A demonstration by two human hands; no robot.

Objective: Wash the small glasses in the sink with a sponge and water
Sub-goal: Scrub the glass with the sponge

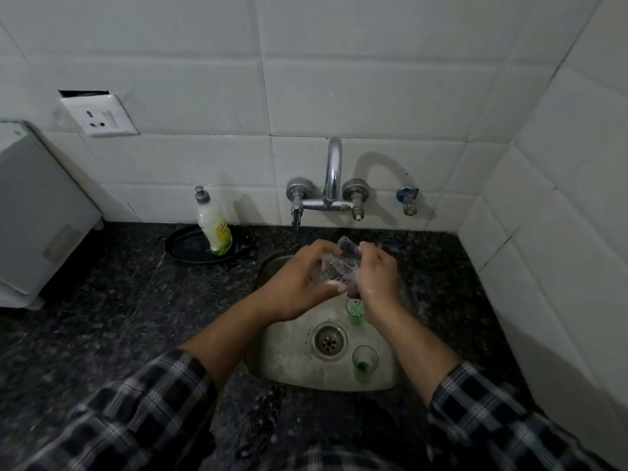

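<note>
Both hands, left hand [299, 283] and right hand [377, 277], grip the glass [339, 263] above the sink [292, 365].

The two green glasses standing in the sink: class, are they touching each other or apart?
Apart. The head view shows the far green glass and the near green glass with bare sink floor between them.

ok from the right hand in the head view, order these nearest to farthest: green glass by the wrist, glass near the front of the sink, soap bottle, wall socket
From the right hand:
1. Green glass, just below the wrist.
2. Second glass, nearer the sink's front, right of the drain.
3. Soap bottle, on the counter to the left.
4. Wall socket, high on the left wall.
</note>
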